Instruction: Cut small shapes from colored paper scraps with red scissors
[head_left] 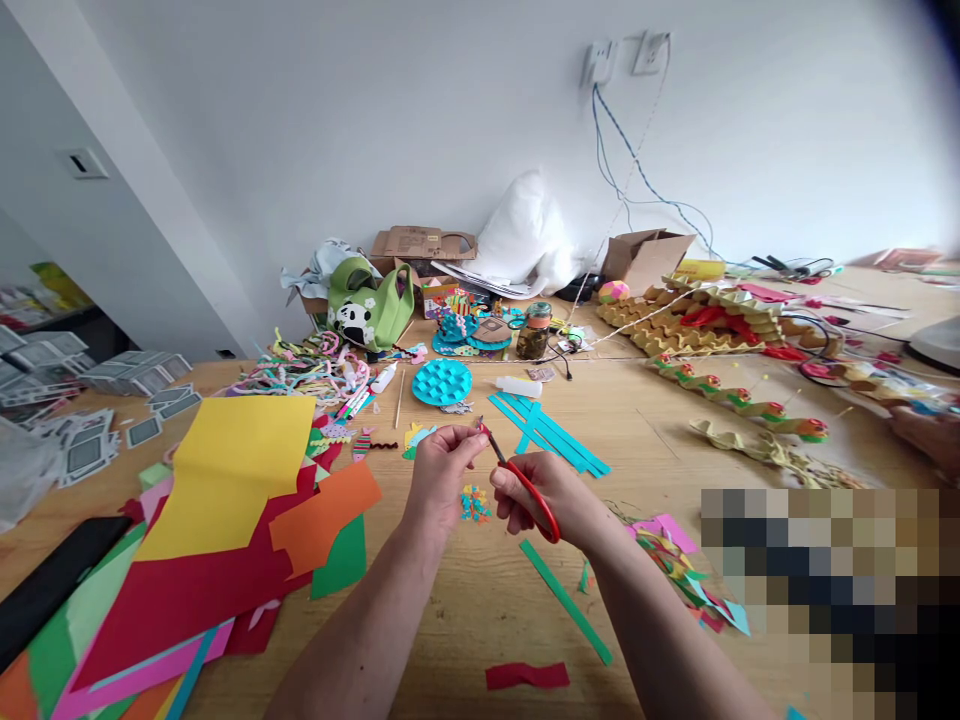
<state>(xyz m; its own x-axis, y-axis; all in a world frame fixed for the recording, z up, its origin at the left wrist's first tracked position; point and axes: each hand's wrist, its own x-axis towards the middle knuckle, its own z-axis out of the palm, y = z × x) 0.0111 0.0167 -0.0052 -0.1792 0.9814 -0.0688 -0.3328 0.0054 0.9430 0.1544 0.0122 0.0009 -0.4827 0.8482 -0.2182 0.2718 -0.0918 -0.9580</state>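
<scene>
Left hand point(445, 464) mostly hides a scrap point(484, 427), possibly red paper.

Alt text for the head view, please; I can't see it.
The right hand holds red-handled scissors, tips by the left hand. Small colourful bits lie below, between them. Blue strips lie beyond, coloured sheets to the left.
</scene>
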